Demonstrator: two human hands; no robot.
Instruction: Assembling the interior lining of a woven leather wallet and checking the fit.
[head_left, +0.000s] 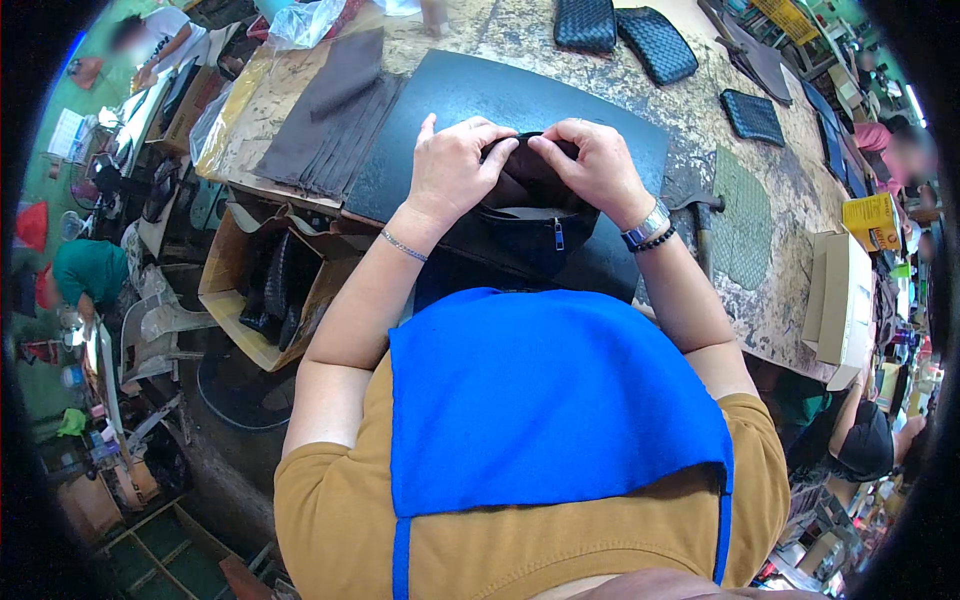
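Both hands hold the rim of a black zippered pouch [530, 225] and spread its mouth, so the dark lining shows. My left hand [455, 170] pinches the rim's left side between thumb and fingers. On the opposite side, my right hand [595, 170] grips the edge the same way, its thumb near the left one. A small metal zipper pull hangs on the pouch's near face. Beneath it lies a dark, smooth board [480, 90] at the table's near edge. A hammer [704, 230] rests right of my right wrist.
Brown leather pieces [330, 125] lie stacked at left. Black woven pouches [655, 45] and a greenish woven piece [742, 215] are on the worn table [470, 25]. A cardboard box [225, 270] with black woven items stands below left. White [838, 300] and yellow boxes [870, 222] stand right. Other people work around.
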